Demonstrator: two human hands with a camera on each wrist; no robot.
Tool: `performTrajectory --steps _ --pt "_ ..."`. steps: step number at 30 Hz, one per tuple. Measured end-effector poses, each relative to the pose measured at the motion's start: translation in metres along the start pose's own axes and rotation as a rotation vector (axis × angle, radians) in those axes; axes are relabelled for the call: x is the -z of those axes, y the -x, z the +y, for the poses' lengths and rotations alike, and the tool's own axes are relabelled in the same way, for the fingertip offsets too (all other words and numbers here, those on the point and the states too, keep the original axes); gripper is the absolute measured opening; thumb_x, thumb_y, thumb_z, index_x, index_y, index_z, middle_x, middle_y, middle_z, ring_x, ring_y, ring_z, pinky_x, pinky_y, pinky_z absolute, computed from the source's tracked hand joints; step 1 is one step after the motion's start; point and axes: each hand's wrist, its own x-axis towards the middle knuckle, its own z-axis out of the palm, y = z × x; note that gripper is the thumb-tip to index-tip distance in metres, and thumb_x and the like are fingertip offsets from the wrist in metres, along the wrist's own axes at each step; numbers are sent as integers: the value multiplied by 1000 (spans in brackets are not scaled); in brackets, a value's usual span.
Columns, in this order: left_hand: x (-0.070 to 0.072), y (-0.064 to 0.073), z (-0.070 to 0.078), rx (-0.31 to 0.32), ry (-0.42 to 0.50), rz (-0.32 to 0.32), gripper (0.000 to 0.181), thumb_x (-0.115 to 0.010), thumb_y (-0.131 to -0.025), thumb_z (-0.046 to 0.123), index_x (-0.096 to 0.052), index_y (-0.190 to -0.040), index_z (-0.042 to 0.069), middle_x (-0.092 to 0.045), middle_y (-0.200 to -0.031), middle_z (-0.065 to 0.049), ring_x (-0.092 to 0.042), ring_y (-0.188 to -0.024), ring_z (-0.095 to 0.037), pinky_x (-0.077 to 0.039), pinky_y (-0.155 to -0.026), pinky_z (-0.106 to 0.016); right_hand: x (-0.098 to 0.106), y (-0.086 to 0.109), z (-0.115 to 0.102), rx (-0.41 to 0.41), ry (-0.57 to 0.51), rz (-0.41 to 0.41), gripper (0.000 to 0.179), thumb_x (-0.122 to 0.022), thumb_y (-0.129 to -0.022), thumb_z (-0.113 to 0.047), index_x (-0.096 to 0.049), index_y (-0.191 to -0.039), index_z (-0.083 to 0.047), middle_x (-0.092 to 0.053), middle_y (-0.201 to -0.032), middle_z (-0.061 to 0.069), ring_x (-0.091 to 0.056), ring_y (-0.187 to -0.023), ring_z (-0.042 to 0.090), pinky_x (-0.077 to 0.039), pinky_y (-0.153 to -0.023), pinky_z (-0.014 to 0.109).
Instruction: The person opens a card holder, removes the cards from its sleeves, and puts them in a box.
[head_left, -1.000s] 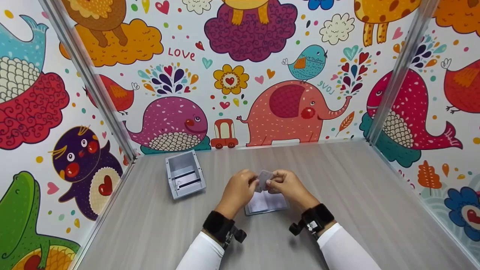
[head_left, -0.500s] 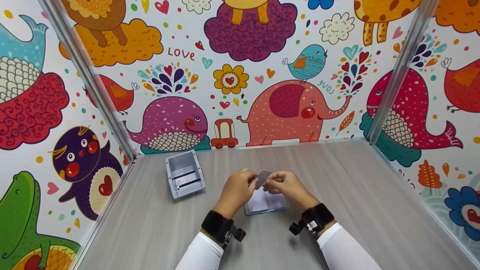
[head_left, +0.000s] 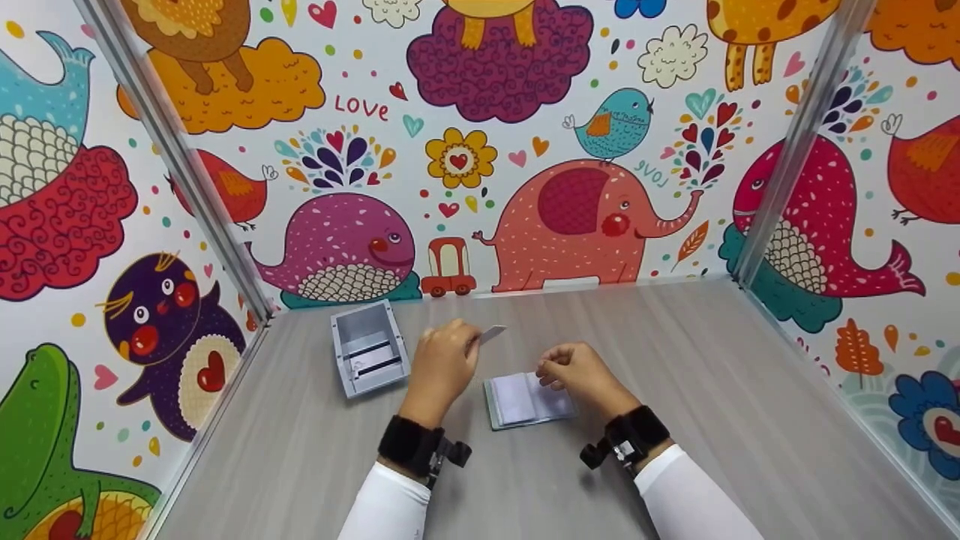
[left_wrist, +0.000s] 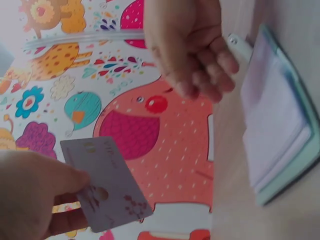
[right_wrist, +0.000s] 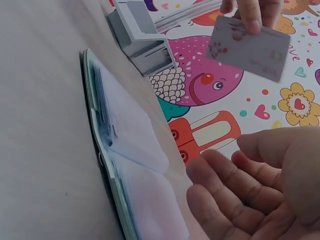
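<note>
My left hand pinches a light grey VIP card between thumb and fingers, raised off the table to the left of the card holder. Printed lettering and a small flower design show on the card in the left wrist view. The card holder lies spread on the table, its clear sleeves facing up within a pale green cover. Over its right page hovers my right hand, fingers loosely bent. Nothing shows between those fingers in the right wrist view.
A grey open-topped box with black strips across its inside stands at the back left of the wood-look table. Cartoon-printed panels wall in the back and both sides.
The card was between both hands above the card holder. My right hand has let go, and my left hand has carried the card left, uncovering more of the holder.
</note>
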Motion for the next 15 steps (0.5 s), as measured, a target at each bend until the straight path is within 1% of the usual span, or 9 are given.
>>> performTrajectory --steps 6,10,15 --pt "15 -3 -17 74 -79 27 7 -82 -103 14 -86 -108 12 -81 -100 -3 -76 -96 -26 -53 -84 -45 -1 1 1 -28 65 -4 13 -71 -107 -7 -79 -104 2 -85 -99 18 -80 -82 18 -67 -73 31" --pt "20 -3 -29 89 -131 46 8 -81 -103 15 -87 -107 11 -78 -97 -4 -74 -95 -28 -50 -84 -46 -1 3 2 -34 113 -12 12 -72 -106 -9 -81 -103 -1 -84 -96 12 -78 -82 17 -65 -72 30" --pt "24 -2 -43 107 -154 78 10 -82 -102 13 -89 -106 9 -74 -95 -7 -73 -97 -31 -47 -82 -47 0 4 3 -29 181 -29 13 -74 -107 -11 -82 -104 -2 -83 -95 10 -76 -80 16 -60 -68 25"
